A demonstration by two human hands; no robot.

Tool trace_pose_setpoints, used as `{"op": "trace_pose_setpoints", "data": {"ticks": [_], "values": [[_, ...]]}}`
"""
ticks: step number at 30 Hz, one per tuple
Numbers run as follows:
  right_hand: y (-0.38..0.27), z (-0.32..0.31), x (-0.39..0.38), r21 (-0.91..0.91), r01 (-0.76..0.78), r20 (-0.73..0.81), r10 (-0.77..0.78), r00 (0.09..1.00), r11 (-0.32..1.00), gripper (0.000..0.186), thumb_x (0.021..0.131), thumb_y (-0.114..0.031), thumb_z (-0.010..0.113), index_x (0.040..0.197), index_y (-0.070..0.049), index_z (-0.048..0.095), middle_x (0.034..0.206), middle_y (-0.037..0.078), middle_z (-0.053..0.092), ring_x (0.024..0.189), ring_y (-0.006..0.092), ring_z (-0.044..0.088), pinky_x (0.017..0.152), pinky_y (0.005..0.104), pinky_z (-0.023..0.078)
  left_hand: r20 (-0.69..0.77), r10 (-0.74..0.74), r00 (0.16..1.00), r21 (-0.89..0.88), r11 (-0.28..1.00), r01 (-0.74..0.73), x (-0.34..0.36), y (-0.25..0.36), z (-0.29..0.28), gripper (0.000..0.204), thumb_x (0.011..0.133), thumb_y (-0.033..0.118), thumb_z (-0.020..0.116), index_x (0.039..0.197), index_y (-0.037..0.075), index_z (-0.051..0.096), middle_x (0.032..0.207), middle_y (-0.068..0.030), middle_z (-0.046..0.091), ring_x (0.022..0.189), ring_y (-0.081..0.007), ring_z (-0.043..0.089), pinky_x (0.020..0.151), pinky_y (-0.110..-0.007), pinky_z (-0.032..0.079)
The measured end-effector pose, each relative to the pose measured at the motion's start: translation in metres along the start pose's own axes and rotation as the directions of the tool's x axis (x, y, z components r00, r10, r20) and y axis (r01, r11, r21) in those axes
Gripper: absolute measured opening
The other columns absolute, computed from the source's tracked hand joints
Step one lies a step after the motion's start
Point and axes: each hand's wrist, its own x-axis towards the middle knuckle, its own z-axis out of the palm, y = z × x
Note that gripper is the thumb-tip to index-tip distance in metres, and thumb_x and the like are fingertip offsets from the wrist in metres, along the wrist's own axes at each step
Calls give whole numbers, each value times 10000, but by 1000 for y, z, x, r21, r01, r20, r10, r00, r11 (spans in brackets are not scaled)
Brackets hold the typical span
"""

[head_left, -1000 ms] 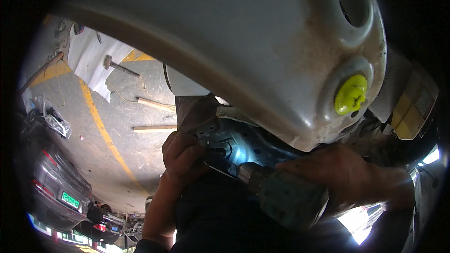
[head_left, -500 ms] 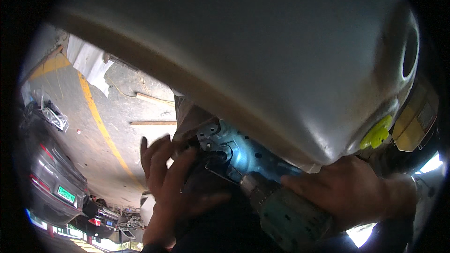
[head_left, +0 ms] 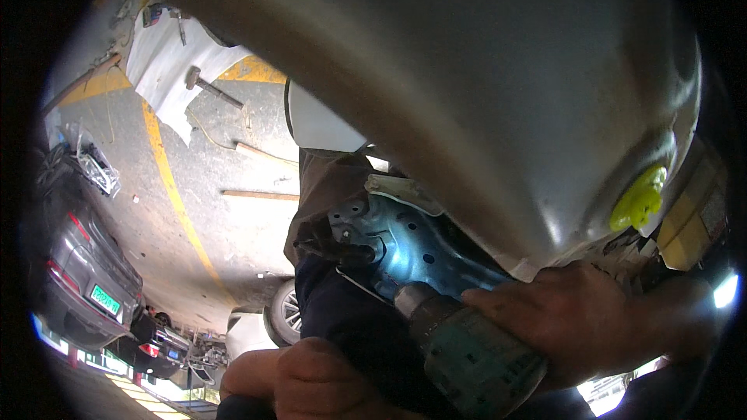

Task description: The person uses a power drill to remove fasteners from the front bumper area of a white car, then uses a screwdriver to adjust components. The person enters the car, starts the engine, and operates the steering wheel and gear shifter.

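Note:
My right hand (head_left: 560, 319) grips a green power drill (head_left: 482, 358), its chuck close to a bluish-lit metal bracket (head_left: 428, 241) with several holes. A dark fitting (head_left: 350, 253) sits at the bracket's left. My left hand (head_left: 327, 377) is low in the picture, left of the drill, with curled fingers; what they hold, if anything, is hidden. Above both hands spreads a large pale, grimy body panel (head_left: 482, 109) with a yellow-green plug (head_left: 636, 198) on its lower right.
Behind is a garage floor (head_left: 183, 171) with yellow lines, a white sheet (head_left: 159, 97), a hammer (head_left: 214, 89) and wooden strips (head_left: 261, 194). A dark car (head_left: 82, 264) stands at left, a wheel (head_left: 289, 311) lower centre. A yellowish box-shaped object (head_left: 681, 241) is at right.
My left hand has left the bracket and dropped to the bottom of the picture, its spread fingers now curled. My right hand still grips the drill. The view of the panel has shifted.

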Motion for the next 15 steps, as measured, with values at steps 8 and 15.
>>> {"op": "trace_pose_setpoints", "data": {"ticks": [8,15], "values": [[-2,-7,7,-29,3,124,0,992,1000,927,848,-557,776,1449,65,445,1173,267,695,946,332,756,736,425,645,-19,93,996,32,995,-92,-22,0,9,330,754,334,852,981,195,657,951,-4,652,839,-212,622,719,-376,520],[-9,-7,13,-49,-28,71,31,997,998,908,873,-540,759,1446,85,434,1175,289,684,960,350,747,738,422,645,-24,135,991,6,991,-135,-22,-1,22,270,786,296,821,985,192,672,998,-20,663,858,-222,638,727,-364,536]]}}
